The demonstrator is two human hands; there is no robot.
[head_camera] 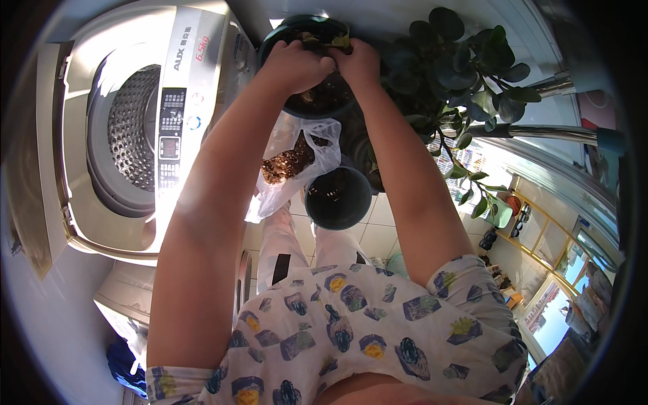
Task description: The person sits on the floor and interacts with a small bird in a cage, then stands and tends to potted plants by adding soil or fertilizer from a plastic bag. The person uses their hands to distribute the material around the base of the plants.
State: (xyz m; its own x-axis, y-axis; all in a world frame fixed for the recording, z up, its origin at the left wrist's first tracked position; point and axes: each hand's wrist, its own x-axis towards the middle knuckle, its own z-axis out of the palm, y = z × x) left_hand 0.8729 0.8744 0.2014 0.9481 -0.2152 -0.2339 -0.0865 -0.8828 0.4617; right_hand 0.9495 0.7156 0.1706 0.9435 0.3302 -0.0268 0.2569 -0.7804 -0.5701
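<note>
Both my hands reach into a large dark green plant pot of dark soil at the top of the head view. My left hand is bent over the pot with its fingertips hidden behind the knuckles. Close beside it, my right hand has its thumb and fingers drawn together at the base of a small yellow-green plant. Below the pot is an opened clear plastic bag with brown, white-flecked potting mix in it. A smaller dark green pot stands beside the bag, with a few pale flecks inside.
A top-loading AUX washing machine, lid raised, stands close at my left. On the right, a broad-leaved plant spreads near metal rails. My legs are below the bag, on a tiled floor. A yellow rack stands farther right.
</note>
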